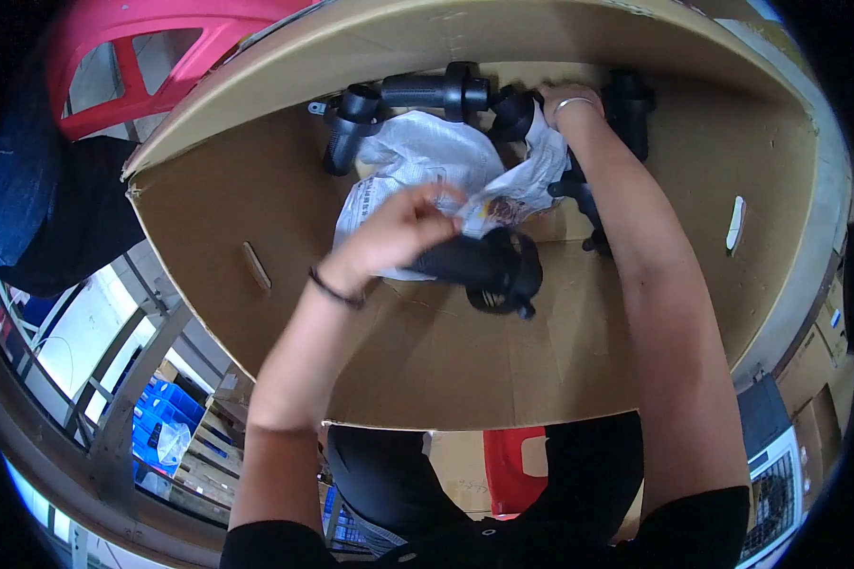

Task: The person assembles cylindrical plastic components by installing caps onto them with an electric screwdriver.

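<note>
Inside a large open cardboard box [427, 379], my left hand [399, 230] is closed around the end of a black tubular thing with a wide ringed head [489, 267]. Its thumb and forefinger stick out, slightly blurred, over a crumpled white woven bag [427, 152]. My right hand [569, 100] reaches to the far wall, beside another black piece [512, 116] and the bag's raised edge; its fingers are mostly hidden. Similar black tubular pieces lie along the far side: one at the left [349, 128], one lying lengthwise [436, 92], one right of my hand [626, 109].
The box's tall walls surround both forearms. A pink plastic chair [147, 66] stands beyond its far left. Blue crates [166, 417] and a metal frame [114, 389] are at the left, a red stool [512, 471] below the near edge, and a grey-white crate [773, 493] at the lower right.
</note>
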`<action>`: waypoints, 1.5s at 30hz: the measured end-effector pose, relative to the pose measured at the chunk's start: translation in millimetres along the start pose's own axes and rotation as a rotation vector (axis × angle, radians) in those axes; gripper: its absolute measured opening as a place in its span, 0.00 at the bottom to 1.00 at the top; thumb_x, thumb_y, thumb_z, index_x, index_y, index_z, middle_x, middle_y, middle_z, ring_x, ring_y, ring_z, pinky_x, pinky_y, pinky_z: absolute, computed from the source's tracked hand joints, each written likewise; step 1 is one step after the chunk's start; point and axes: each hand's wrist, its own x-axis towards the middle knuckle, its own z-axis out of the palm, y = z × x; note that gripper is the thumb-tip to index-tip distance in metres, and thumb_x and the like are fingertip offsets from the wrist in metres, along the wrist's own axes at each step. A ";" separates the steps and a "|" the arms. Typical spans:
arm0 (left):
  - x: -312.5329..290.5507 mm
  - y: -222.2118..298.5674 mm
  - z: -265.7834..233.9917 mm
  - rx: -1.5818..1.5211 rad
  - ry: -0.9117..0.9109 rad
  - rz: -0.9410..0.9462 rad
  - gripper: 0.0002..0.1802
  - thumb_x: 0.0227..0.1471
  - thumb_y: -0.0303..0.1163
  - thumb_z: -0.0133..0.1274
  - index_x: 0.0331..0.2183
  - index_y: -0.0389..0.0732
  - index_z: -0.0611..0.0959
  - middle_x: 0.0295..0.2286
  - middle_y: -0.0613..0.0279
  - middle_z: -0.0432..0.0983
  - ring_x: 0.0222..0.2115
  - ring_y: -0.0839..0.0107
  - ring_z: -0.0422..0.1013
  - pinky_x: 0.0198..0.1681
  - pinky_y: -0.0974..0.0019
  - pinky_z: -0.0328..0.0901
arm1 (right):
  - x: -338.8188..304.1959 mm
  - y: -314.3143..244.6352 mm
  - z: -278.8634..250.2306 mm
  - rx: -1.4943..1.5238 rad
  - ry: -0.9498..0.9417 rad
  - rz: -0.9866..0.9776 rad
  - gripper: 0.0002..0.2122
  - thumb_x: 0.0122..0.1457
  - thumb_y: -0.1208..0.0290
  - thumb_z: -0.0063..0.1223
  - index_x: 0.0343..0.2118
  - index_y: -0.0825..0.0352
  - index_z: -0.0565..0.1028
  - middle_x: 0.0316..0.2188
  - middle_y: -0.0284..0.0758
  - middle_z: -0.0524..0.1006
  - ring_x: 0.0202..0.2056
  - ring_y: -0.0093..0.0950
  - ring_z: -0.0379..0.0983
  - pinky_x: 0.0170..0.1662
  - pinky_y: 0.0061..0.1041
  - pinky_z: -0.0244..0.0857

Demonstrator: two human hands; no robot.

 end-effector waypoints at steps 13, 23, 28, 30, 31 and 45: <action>97.3 -2.5 -41.8 -0.450 0.182 -0.145 0.30 0.50 0.39 0.50 0.54 0.55 0.59 0.36 0.54 0.74 0.22 0.56 0.76 0.13 0.68 0.66 | 11.1 2.3 32.7 0.012 -0.026 0.014 0.17 0.59 0.66 0.37 0.50 0.60 0.70 0.57 0.36 0.62 0.51 0.39 0.66 0.44 0.43 0.67; 128.5 -24.1 -20.1 -0.854 0.089 -0.062 0.21 0.51 0.41 0.48 0.48 0.61 0.68 0.36 0.55 0.75 0.24 0.51 0.75 0.18 0.61 0.71 | -83.6 47.6 69.7 -0.028 0.270 -0.182 0.21 0.52 0.70 0.45 0.51 0.62 0.64 0.46 0.40 0.71 0.45 0.38 0.71 0.43 0.36 0.67; 105.6 -19.7 -10.3 -0.806 0.068 0.018 0.14 0.54 0.40 0.43 0.44 0.56 0.71 0.34 0.55 0.75 0.26 0.52 0.75 0.21 0.58 0.72 | -126.7 81.5 66.1 0.072 0.419 -0.190 0.27 0.48 0.63 0.54 0.52 0.61 0.62 0.44 0.41 0.71 0.41 0.38 0.73 0.41 0.36 0.68; 83.0 -9.3 1.1 -0.841 0.064 0.005 0.13 0.55 0.40 0.43 0.43 0.55 0.71 0.34 0.56 0.75 0.25 0.52 0.75 0.23 0.57 0.73 | -152.7 95.5 55.2 0.189 0.451 -0.139 0.28 0.47 0.62 0.56 0.52 0.62 0.61 0.44 0.42 0.70 0.42 0.40 0.72 0.42 0.36 0.67; 66.9 -1.5 7.9 -0.857 0.109 -0.008 0.12 0.55 0.40 0.42 0.43 0.55 0.71 0.34 0.56 0.75 0.25 0.53 0.75 0.23 0.58 0.73 | -167.5 99.5 49.9 0.194 0.466 -0.144 0.28 0.47 0.62 0.56 0.52 0.62 0.61 0.44 0.42 0.70 0.42 0.40 0.72 0.42 0.36 0.67; -182.1 80.6 62.1 -0.619 0.299 0.008 0.16 0.51 0.44 0.48 0.39 0.46 0.74 0.31 0.63 0.74 0.24 0.71 0.73 0.17 0.69 0.68 | -385.2 108.3 -14.1 0.322 0.891 -0.242 0.31 0.47 0.60 0.57 0.53 0.63 0.59 0.44 0.43 0.70 0.39 0.42 0.71 0.40 0.39 0.67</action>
